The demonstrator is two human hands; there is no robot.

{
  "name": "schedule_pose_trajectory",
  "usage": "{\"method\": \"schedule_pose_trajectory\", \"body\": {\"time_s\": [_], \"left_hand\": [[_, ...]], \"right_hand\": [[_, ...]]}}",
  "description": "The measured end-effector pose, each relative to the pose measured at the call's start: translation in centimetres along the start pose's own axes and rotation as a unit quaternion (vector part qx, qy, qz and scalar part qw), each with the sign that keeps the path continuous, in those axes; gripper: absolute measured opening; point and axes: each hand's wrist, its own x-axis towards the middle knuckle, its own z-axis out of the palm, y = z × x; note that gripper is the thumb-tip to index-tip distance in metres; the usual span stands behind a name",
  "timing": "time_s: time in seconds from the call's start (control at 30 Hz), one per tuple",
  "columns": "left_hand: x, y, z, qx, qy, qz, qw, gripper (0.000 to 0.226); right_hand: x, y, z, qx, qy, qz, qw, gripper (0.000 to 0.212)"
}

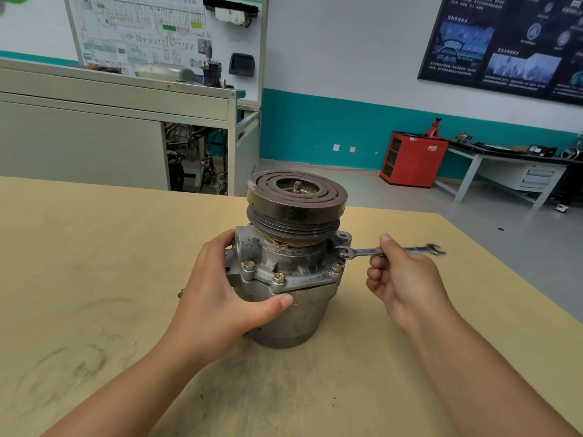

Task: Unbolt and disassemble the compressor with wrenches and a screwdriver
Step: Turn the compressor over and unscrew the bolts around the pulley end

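Tan and scuffed, the counter (94, 247) carries the compressor (296, 263) upright at its middle, with a black pulley (296, 200) on top. At the housing's 9 o'clock the left hand (217, 288) grips it, fingers (227, 244) curled round the flange and the thumb across the front. At 3 o'clock the right hand (400, 275) pinches a wrench (359, 252), whose ring end is at the flange. Brass-coloured bolts (278, 278) sit in the front flange. A red cabinet (413, 162) stands at 1 o'clock.

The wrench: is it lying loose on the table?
No, the right hand holds the wrench, its ring end against the compressor.
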Motion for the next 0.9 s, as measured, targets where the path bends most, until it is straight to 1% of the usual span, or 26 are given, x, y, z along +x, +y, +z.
{"method": "schedule_pose_trajectory", "body": {"time_s": [0.07,0.17,0.33,0.47,0.57,0.67,0.9], "left_hand": [[0.0,0.0,0.0,-0.001,0.0,-0.001,1.0,0.106],[0.0,0.1,0.0,-0.006,0.0,-0.003,1.0,0.107],[0.1,0.1,0.1,-0.004,-0.002,-0.004,1.0,0.107],[0.0,0.1,0.0,-0.004,-0.004,-0.006,1.0,0.108],[0.0,0.1,0.0,-0.004,-0.005,-0.006,1.0,0.106],[0.0,0.1,0.1,-0.004,-0.003,-0.005,1.0,0.104],[0.0,-0.1,0.1,-0.002,-0.002,0.0,1.0,0.099]], "right_hand": [[1.5,-0.7,0.3,-0.054,-0.026,-0.01,0.998,0.03],[2.4,-1.7,0.9,-0.056,-0.051,-0.037,0.996,0.028],[-0.3,-1.0,-0.3,0.058,0.048,-0.06,0.995,0.025],[-3.5,0.9,-1.0,0.095,0.067,-0.066,0.991,0.023],[-4.6,1.3,-0.8,0.113,0.08,-0.075,0.988,0.017],[-5.2,1.3,-0.5,0.144,0.078,-0.078,0.983,0.018],[-6.0,1.2,0.3,0.148,0.093,-0.069,0.982,0.019]]}}
